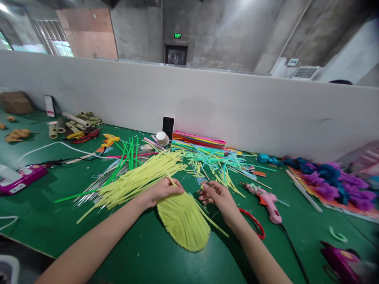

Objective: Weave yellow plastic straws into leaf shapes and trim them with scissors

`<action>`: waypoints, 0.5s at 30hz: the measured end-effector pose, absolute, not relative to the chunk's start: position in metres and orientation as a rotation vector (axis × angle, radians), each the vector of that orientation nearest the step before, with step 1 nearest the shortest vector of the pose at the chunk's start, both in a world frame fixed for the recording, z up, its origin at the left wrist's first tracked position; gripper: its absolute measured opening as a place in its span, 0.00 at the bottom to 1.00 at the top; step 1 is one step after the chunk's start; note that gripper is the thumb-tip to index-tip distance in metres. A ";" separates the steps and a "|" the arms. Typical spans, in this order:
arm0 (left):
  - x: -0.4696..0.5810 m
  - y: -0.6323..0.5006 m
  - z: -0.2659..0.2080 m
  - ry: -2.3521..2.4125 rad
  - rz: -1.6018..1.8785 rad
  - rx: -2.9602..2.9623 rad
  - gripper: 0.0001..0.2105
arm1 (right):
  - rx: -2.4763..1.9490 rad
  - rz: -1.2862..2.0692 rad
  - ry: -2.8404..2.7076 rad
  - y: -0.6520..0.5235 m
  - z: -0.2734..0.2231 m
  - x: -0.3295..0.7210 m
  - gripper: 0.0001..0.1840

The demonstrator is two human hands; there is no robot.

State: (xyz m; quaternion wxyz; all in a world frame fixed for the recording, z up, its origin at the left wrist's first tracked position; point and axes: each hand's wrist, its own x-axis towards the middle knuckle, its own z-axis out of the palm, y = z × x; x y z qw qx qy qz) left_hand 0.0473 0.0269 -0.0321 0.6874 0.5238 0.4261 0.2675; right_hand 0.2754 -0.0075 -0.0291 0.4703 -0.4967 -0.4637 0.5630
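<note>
My left hand (pixel 167 190) is closed on the top end of a yellow-green leaf shape (pixel 185 225) made of pipe cleaners laid side by side. A loose yellow strand runs along its right edge, past the leaf. My right hand (pixel 214 196) is just right of the leaf's top, its thumb and fingertips pinched together. A small yellowish bit shows at those fingertips, too small to name. Beyond my left hand lies a thick heap of yellow pipe cleaners (pixel 142 177). Red-handled scissors (pixel 254 223) lie partly hidden behind my right wrist.
To the right rest a pink glue gun (pixel 268 203) with its cord and purple and blue fuzzy pieces (pixel 334 183). Turquoise pipe cleaners (pixel 219 157), a phone (pixel 168 127) and a paper cup (pixel 162 137) are near the white partition (pixel 189 98). A yellow glue gun (pixel 110 140) lies left.
</note>
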 end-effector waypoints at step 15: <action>0.038 0.037 -0.023 0.997 0.637 1.038 0.18 | -0.978 1.615 -1.132 -0.020 -0.014 0.283 0.20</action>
